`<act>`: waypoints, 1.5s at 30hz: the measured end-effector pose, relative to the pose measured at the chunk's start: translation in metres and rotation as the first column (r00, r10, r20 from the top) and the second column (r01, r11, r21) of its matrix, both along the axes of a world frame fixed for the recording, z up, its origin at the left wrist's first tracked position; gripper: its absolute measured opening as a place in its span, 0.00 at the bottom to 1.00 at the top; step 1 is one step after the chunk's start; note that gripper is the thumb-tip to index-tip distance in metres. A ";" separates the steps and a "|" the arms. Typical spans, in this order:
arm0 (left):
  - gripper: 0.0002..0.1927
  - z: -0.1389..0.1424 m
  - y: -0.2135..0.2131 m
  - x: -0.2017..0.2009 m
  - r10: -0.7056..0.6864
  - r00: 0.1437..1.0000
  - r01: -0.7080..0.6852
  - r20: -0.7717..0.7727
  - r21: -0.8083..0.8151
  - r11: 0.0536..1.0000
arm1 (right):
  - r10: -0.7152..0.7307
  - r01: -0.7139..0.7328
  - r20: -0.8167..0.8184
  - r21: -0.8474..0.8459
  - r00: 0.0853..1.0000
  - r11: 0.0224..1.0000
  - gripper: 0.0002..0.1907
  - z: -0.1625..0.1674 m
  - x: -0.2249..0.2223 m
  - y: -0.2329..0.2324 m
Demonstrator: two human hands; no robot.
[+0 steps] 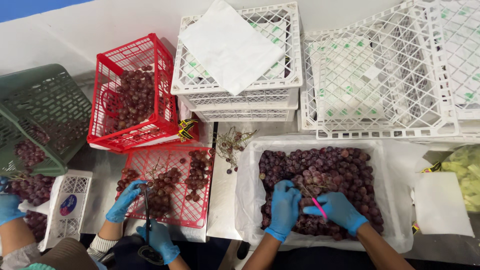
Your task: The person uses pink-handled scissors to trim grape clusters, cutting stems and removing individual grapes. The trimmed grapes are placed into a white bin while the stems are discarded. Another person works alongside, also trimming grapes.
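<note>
Grey worktop (224, 200) runs beneath a crowd of crates, backed by a pale wall. Dark red grapes (325, 175), round and glossy, lie heaped in a white lined crate (245, 200) directly below the camera. Both of the person's hands wear blue gloves and rest on the heap: the left hand (284, 207) is curled over a cluster, fingers pressed together on the fruit, and the right hand (340, 210) is closed around pink snips (320, 209) beside a thin stem.

Bare stalks (232, 145) lie on the worktop just left of this crate. Further left a co-worker's gloved hands (125, 200) work over a flat red lattice tray (192, 210) of grape bunches, one holding a dark tool (147, 210). Behind it a tilted red crate (105, 100) holds more grapes. Stacked white lattice crates (240, 97) carry a sheet of white paper (230, 45); empty white crates (380, 75) stand to the right.
</note>
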State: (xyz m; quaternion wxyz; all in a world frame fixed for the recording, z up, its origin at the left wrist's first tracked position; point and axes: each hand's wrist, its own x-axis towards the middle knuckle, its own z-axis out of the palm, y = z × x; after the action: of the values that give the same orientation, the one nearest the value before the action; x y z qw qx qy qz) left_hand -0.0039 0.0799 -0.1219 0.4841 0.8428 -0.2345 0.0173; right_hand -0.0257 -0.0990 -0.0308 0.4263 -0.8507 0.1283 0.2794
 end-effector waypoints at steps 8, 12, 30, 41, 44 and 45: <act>0.04 0.004 0.027 0.023 0.135 0.991 -0.135 0.003 0.097 0.986 | -0.241 0.254 -0.111 0.124 0.964 0.959 0.22 -0.010 -0.032 -0.052; 0.07 0.014 0.023 0.028 0.203 0.969 -0.241 0.142 0.346 0.907 | -0.266 0.272 -0.079 0.069 0.961 0.960 0.22 -0.018 -0.045 -0.063; 0.05 0.002 -0.043 0.042 -0.411 0.836 0.108 0.364 0.626 0.773 | -0.440 0.456 -0.118 0.224 0.890 0.862 0.19 -0.033 -0.084 -0.063; 0.02 0.038 -0.041 0.044 -0.276 0.953 0.233 0.121 0.287 0.929 | -0.301 0.299 0.012 0.096 0.953 0.949 0.23 -0.020 -0.076 -0.093; 0.03 0.053 -0.046 0.041 -0.108 0.912 0.114 -0.395 -0.007 0.993 | -0.256 0.245 0.098 0.115 0.962 0.963 0.22 -0.010 -0.078 -0.105; 0.03 0.056 -0.047 0.041 -0.103 0.913 0.087 -0.395 -0.058 0.995 | -0.256 0.235 0.127 0.156 0.958 0.959 0.22 -0.006 -0.078 -0.108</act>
State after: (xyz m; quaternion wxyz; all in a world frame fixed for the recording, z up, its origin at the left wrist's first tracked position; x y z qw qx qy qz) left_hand 0.0366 0.0327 -0.0656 0.5384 0.8067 -0.1713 -0.1732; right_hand -0.1038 -0.2068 -0.0369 0.5245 -0.8143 0.1817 0.1696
